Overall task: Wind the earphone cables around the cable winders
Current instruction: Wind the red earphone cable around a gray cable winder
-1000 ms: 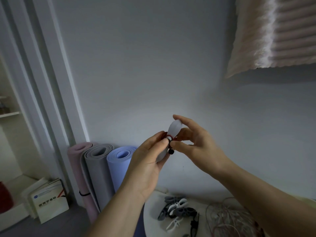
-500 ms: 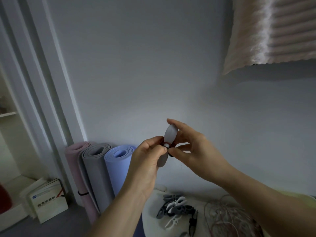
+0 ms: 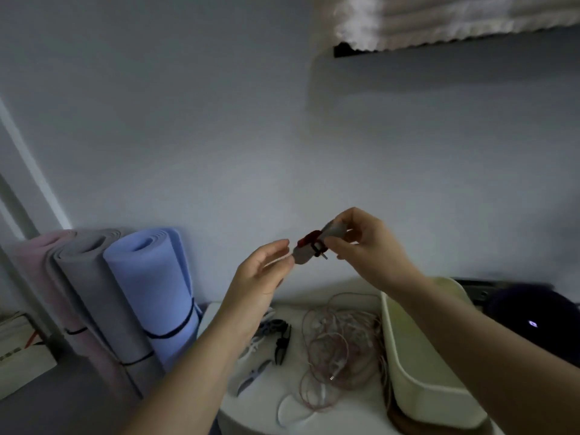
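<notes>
Thumb and fingers of the right hand (image 3: 370, 246) pinch the upper end of a smooth grey, paddle-shaped cable winder (image 3: 303, 255) held above the table, red earphone cable (image 3: 309, 238) coiled tight at its waist; the left hand (image 3: 260, 277) is relaxed, gripping nothing, fingers just beside its lower end; this one looks wound; a limp pinkish cable tangle (image 3: 339, 340) and bare plastic winders (image 3: 277, 335) on the white table (image 3: 260, 412) remain.

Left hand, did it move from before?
Yes. The left hand has opened and slid rightward, farther from the blue mat, no longer gripping the cable winder.
</notes>
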A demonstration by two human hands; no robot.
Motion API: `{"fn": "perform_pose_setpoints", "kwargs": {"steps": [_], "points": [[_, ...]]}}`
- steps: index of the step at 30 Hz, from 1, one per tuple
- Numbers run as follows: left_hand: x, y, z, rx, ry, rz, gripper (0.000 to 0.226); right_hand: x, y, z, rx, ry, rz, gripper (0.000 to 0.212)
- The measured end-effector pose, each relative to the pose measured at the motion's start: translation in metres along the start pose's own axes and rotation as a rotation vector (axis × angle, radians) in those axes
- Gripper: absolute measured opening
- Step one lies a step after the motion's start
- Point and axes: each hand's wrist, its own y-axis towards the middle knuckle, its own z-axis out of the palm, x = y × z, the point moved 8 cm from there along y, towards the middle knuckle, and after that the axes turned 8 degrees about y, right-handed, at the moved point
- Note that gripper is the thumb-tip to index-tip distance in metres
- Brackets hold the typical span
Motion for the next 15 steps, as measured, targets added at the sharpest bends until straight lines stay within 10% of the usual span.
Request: {"fn": "perform_pose_setpoints", "kwargs": {"steps": [15], "points": [[0.095,-0.032,0.176,0.617,0.458,-0.083,0.031,-0.171,-0.066,-0.102,0.23,-0.834,0.52,0.043]]}}
